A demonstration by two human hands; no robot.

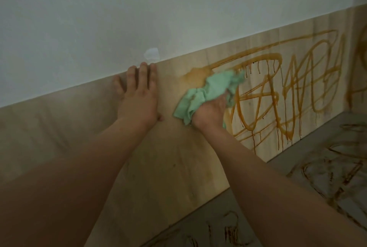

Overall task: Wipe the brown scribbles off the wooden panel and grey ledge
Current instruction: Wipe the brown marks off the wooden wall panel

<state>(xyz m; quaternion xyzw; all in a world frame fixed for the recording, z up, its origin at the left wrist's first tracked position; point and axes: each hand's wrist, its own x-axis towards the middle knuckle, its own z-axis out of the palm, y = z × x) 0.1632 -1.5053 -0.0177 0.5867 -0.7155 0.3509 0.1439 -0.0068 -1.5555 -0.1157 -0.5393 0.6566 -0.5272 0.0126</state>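
Wiping the wooden panel (172, 157) with a green cloth (214, 87) held in the right hand (210, 111).
The right hand bunches the cloth in curled fingers and presses it on the panel at the left end of the brown scribbles (297, 87), just beside an orange smear (196, 76). The left hand (139, 95) lies flat on the panel, fingers straight and slightly spread, tips at its top edge under the white wall (139, 8). Further scribbles cover the grey ledge (282, 171) below.

Cloth (210, 95) on panel (170, 159), right of left hand (139, 97); ledge (297, 147) below.

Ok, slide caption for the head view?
Right hand holds green cloth against brown scribbles on wooden panel; left hand rests flat.
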